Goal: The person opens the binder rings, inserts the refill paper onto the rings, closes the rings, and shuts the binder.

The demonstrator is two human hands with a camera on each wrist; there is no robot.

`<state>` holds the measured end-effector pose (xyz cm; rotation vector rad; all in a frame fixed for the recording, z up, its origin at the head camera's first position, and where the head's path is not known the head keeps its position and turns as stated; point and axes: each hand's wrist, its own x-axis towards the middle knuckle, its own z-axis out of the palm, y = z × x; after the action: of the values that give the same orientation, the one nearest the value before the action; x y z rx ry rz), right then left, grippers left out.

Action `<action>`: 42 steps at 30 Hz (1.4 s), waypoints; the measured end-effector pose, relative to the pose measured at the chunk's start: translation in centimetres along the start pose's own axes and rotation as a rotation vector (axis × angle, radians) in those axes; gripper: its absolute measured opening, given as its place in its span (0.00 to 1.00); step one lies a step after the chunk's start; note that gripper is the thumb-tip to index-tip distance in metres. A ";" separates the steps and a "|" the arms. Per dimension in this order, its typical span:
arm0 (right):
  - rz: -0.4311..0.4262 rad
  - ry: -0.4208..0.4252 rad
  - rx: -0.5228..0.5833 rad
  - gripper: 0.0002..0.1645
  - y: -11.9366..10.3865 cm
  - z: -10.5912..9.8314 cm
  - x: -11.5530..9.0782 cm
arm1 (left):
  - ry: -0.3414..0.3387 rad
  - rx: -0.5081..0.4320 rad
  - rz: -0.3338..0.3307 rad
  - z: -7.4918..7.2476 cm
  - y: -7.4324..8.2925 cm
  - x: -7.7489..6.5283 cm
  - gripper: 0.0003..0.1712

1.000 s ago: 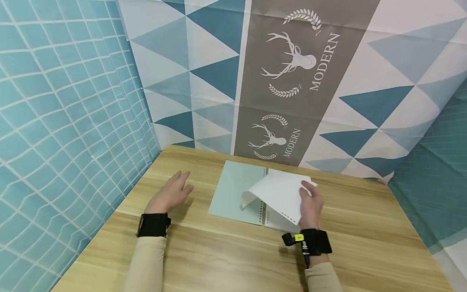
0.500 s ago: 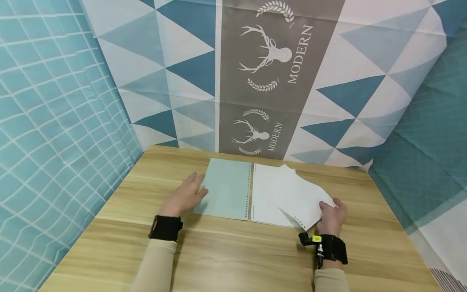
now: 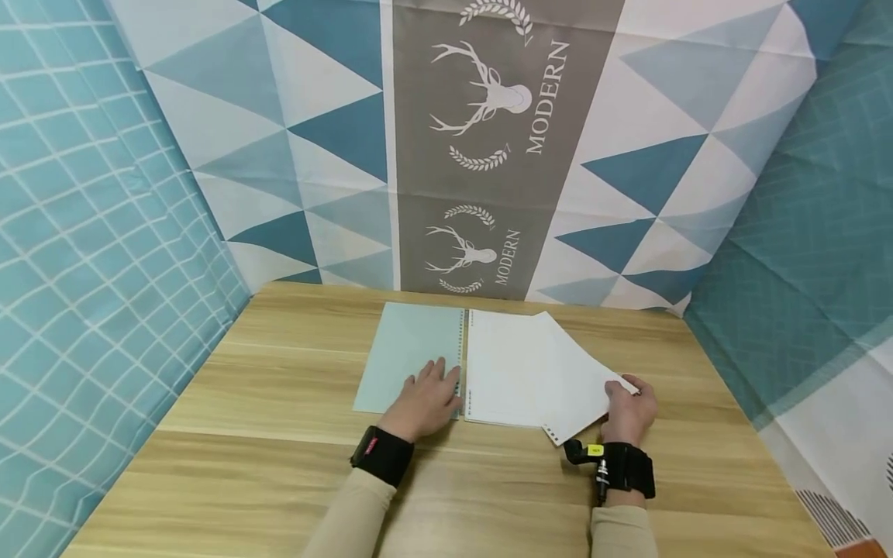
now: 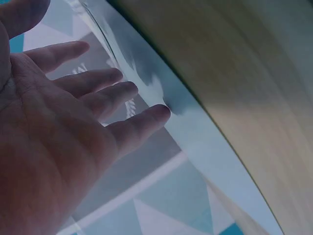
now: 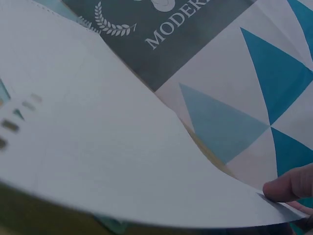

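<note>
A loose-leaf notebook lies open on the table, with its pale green cover (image 3: 412, 337) on the left and a white page (image 3: 498, 364) on the right. My left hand (image 3: 425, 399) is over the cover near the binding, fingers spread and fairly straight. In the left wrist view its fingertips (image 4: 159, 113) come right at the green surface. My right hand (image 3: 631, 407) pinches the corner of a loose white sheet (image 3: 575, 376) with punched holes along one edge. The sheet slants across the page; in the right wrist view the thumb (image 5: 288, 186) presses on its corner.
The notebook is on a wood-grain table (image 3: 293, 434). A patterned cloth (image 3: 460, 155) with deer heads hangs behind the table's far edge. Blue tiled-print cloth (image 3: 105, 232) borders the left side. A small camera (image 3: 577, 452) sticks out from the right wristband.
My right hand has pulled the sheet off to the right, and it has flattened from its curled state. My left hand has moved right, from the bare table onto the green cover.
</note>
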<state>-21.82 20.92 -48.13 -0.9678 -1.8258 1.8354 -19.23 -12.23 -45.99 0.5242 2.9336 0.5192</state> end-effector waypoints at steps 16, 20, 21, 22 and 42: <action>0.042 -0.549 -0.355 0.32 -1.4 -2.3 0.7 | 0.043 0.098 -0.002 -0.9 -1.2 -0.8 0.33; 0.024 -0.587 -0.448 0.25 -1.5 -1.8 0.6 | 0.028 0.095 0.007 -0.9 -1.0 -0.7 0.33; 0.013 -0.601 -0.478 0.24 -1.4 -1.7 0.6 | 0.024 0.095 0.009 -0.8 -0.9 -0.7 0.33; 0.006 -0.616 -0.498 0.23 -1.4 -1.7 0.6 | 0.023 0.090 0.012 -0.8 -0.9 -0.7 0.33; 0.056 -0.859 -0.260 0.37 -0.8 -0.7 0.6 | 0.032 0.007 -0.044 -2.1 -1.6 -0.7 0.33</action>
<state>-21.94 21.90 -47.38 -0.2816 -2.5801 2.2958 -19.44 -14.52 -44.54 0.4547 2.9711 0.5165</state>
